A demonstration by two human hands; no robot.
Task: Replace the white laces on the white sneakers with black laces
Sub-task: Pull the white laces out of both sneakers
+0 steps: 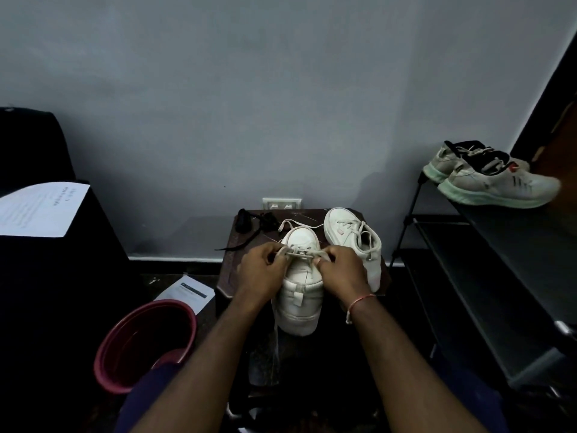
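A small dark table (228, 276) stands at the centre of the view, against a grey wall (249, 89). On it, heel toward the camera, sits a white sneaker (301, 304), plain and smooth, with a pull tab at the heel and a thick white sole. Its white lace (299, 253) is partly loosened: loops cross the tongue, one loose end trails toward 12 o'clock, another hangs off the table edge toward 6 o'clock.

The left hand (260, 270) sits at the sneaker's 9 o'clock, fingers curled and pinching the lace. The right hand (342, 270), at its 3 o'clock, is likewise closed on the lace; a thin thread band circles that wrist.

A second white sneaker (356, 242), its white lace threaded, lies at the first one's 2 o'clock, just beside it. The black laces (256, 223) lie bundled at the table's 11 o'clock corner, one strand running off the edge.

A red bucket (146, 342) stands on the floor at 8 o'clock. A pair of running shoes (493, 179) rests on a shelf at 2 o'clock.
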